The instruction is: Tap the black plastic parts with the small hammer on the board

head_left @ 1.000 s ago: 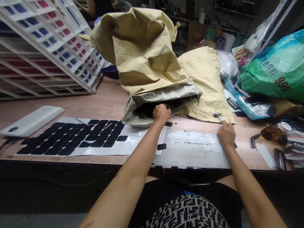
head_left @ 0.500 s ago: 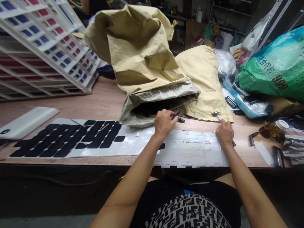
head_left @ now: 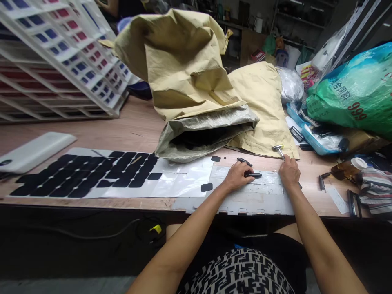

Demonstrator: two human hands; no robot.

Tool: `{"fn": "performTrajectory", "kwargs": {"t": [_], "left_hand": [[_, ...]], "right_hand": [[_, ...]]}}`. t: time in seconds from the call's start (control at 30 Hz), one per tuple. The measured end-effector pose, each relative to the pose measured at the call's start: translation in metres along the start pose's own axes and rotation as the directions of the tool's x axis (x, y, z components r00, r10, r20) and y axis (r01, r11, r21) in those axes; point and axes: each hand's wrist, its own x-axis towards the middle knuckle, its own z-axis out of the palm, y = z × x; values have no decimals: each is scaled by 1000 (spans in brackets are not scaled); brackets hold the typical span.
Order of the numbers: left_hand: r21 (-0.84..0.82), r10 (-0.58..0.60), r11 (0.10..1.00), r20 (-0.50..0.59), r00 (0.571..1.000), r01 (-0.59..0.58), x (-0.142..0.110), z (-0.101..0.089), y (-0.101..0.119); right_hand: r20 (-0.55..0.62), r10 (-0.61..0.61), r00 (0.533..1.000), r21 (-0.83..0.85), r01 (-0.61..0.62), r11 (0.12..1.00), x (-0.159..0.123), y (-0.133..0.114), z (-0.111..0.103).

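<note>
My left hand (head_left: 237,176) is over the right part of a grey board (head_left: 196,205), its fingers closed on a small black bar-shaped part (head_left: 255,174). Just beyond the fingertips lies a second slim black piece (head_left: 245,161). My right hand (head_left: 289,171) grips a small hammer (head_left: 278,147) by its handle, head pointing away from me. To the left, a white sheet (head_left: 186,179) carries rows of black rounded pads (head_left: 116,171). Behind my left hand, a tan sack (head_left: 190,77) lies with its mouth toward me; the inside is dark.
A second tan sack (head_left: 260,106) lies behind my right hand. White crates (head_left: 101,87) and a white oblong device (head_left: 39,152) stand left. On the right are a green plastic bag (head_left: 349,92), a blue basket (head_left: 323,143), a brown cup (head_left: 346,168) and striped cloth (head_left: 375,185).
My left hand has moved right and nearer, from the sack's mouth to over the grey board, with the black part in it. The right hand has stayed almost still with the hammer.
</note>
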Motion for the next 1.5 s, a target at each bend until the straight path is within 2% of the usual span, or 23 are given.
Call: {"fn": "performTrajectory", "kwargs": {"t": [0.1,0.17,0.3,0.37,0.47,0.7,0.77,0.93,1.13,1.2,1.3,1.4,1.5], "left_hand": [[-16,-11,1000,-10,1000,11,1,-3,2],[-11,-13,1000,-13,1000,13,1,-4,3],[-17,-27,999,-12,1000,27,2,-2,1],[-22,-35,999,-23,999,34,3,-1,-1],[-16,-28,999,-42,999,28,3,0,-2],[-27,-37,999,-51,998,36,4,1,-3],[-34,-41,999,-53,998,39,4,1,-4],[-66,-36,997,-49,998,33,4,0,-4],[-60,-53,997,-33,998,51,4,-1,-3],[-61,-49,997,-24,999,47,5,0,-4],[-67,-36,997,-23,999,34,4,0,-5],[-74,-22,997,-28,999,20,3,-1,-6],[-90,-13,996,-29,1000,10,2,-1,-7]], "right_hand": [[35,57,998,241,-64,969,-9,-1,-20],[34,50,998,409,-59,910,-27,-4,-36],[181,-93,979,664,-52,746,-81,-12,-62],[224,-155,962,704,-50,708,-103,-18,-68],[212,-202,956,720,-13,693,-120,-29,-72],[163,-303,939,709,102,698,-124,-39,-63],[177,-312,933,704,102,703,-123,-38,-61],[160,-227,961,684,58,727,-122,-36,-67],[198,-230,953,666,42,745,-119,-25,-65],[171,-189,967,642,36,766,-105,-18,-61],[81,-115,990,562,50,826,-68,-8,-50],[-8,-28,1000,401,28,916,-26,-1,-33],[-32,21,999,216,-13,976,1,0,-12]]}}
